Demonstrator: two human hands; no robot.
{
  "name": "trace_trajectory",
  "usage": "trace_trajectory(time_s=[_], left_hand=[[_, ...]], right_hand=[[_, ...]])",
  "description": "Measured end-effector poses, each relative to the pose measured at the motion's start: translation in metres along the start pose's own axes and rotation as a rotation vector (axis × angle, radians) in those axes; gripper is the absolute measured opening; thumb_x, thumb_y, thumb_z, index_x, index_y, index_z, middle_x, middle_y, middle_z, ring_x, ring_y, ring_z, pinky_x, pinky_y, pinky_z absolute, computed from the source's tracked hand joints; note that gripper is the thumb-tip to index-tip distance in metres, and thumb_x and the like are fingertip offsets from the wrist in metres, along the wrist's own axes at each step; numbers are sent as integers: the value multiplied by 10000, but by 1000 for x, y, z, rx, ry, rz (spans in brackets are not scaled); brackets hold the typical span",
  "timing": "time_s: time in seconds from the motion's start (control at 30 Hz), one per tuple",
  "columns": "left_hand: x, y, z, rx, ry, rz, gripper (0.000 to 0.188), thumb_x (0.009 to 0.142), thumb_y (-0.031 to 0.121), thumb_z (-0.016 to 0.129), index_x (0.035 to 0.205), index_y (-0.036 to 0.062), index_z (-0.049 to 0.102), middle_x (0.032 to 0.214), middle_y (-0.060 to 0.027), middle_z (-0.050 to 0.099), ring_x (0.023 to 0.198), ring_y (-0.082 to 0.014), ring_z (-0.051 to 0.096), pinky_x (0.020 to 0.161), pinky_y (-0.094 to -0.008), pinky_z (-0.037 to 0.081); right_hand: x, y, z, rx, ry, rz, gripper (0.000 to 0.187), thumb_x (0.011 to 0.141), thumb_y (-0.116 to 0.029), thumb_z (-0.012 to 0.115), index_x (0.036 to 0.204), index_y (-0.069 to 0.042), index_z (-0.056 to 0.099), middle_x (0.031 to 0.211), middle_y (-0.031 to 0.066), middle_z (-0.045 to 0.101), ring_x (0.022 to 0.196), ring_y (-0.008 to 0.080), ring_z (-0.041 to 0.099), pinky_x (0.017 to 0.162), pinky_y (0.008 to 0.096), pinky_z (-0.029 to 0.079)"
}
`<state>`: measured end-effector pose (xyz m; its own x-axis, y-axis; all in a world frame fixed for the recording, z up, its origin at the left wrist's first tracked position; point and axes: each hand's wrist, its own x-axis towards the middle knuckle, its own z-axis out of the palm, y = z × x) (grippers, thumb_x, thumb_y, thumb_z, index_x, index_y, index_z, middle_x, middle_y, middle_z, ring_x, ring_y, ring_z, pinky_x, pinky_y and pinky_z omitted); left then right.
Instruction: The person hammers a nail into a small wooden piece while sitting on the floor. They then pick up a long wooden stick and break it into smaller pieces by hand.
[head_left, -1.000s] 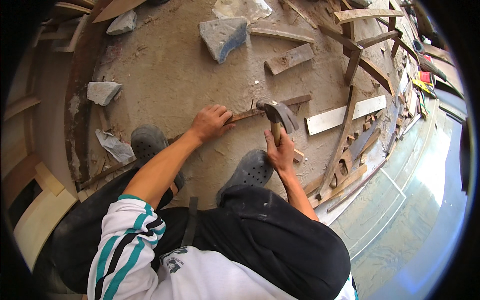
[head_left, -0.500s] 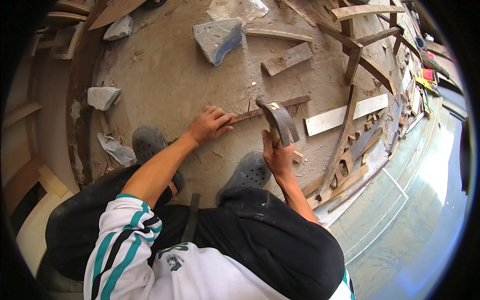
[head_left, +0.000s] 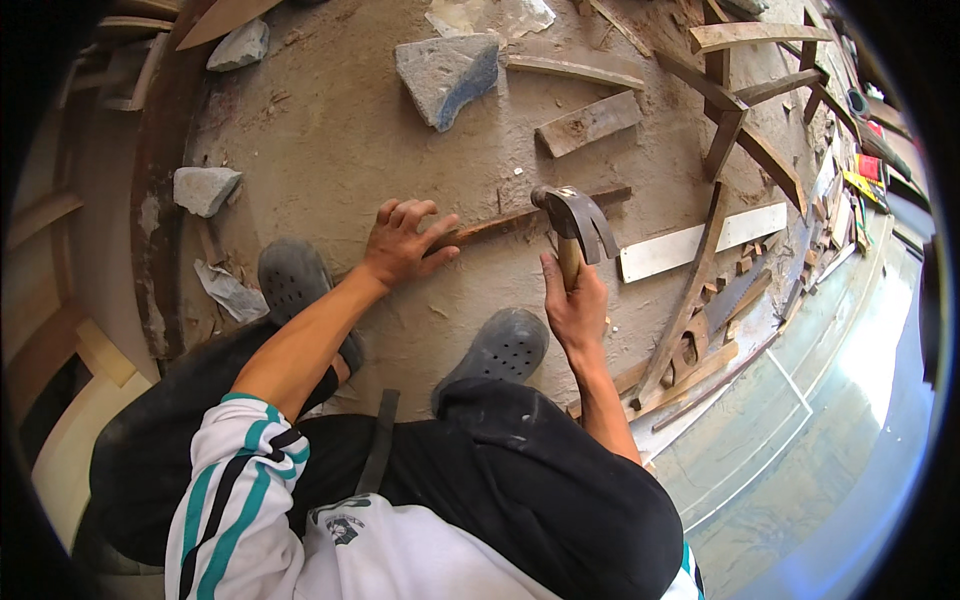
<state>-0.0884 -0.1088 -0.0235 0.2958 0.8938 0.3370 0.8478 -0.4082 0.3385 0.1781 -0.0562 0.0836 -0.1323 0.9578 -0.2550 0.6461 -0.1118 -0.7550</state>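
Observation:
A narrow brown wooden strip point(head_left: 515, 221) lies slantwise on the dusty floor, and a thin nail point(head_left: 499, 201) stands up from it near its middle. My left hand point(head_left: 402, 243) has the strip's near end between thumb and forefinger, with the other fingers raised and loosely curled. In my right hand point(head_left: 578, 307) is a claw hammer point(head_left: 576, 222), gripped by its wooden handle. Its metal head hangs over the far half of the strip, right of the nail; whether it touches the wood I cannot tell.
A white board point(head_left: 703, 242), a handsaw point(head_left: 735, 297) and wood offcuts lie at the right. A wooden frame point(head_left: 745, 95) stands at the far right. Ahead are a broken stone block point(head_left: 447, 78) and a short plank point(head_left: 588, 123). My shoes point(head_left: 495, 352) flank the work.
My right hand has carried the hammer slightly right, turning its head. My left fingers have lifted and loosened, sliding a little left. The view has shifted slightly.

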Motion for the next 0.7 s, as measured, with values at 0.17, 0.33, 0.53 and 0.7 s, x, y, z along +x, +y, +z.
trace_trajectory(time_s=[0.17,0.33,0.53,0.7], left_hand=[[-1,7,-2,-22,-233,-151,591,923,480,657,1366,101,562,1369,-69,498,1289,-245,447,1129,-417,300],[-2,7,8,-25,-315,-60,602,967,401,604,1440,47,484,1563,-115,421,1461,-266,369,1225,-414,267],[-11,17,17,-79,-286,-80,594,978,352,588,1455,24,455,1515,-138,484,1423,-270,438,1172,-396,374],[-10,16,17,-48,-320,-82,618,979,352,582,1476,24,418,1558,-136,425,1460,-260,380,1209,-399,310]], right_hand=[[1,12,8,-50,-93,126,288,958,-285,694,980,-10,612,688,219,605,581,365,591,569,412,466],[2,5,14,-72,-102,59,261,966,-269,671,1006,-18,607,725,235,625,642,409,631,614,447,486],[0,-1,9,-51,-127,-7,248,974,-259,656,971,-27,568,698,255,617,653,450,637,600,476,481],[1,26,24,-159,-173,-78,245,977,-249,650,983,-17,570,733,269,630,693,477,639,604,497,483]])
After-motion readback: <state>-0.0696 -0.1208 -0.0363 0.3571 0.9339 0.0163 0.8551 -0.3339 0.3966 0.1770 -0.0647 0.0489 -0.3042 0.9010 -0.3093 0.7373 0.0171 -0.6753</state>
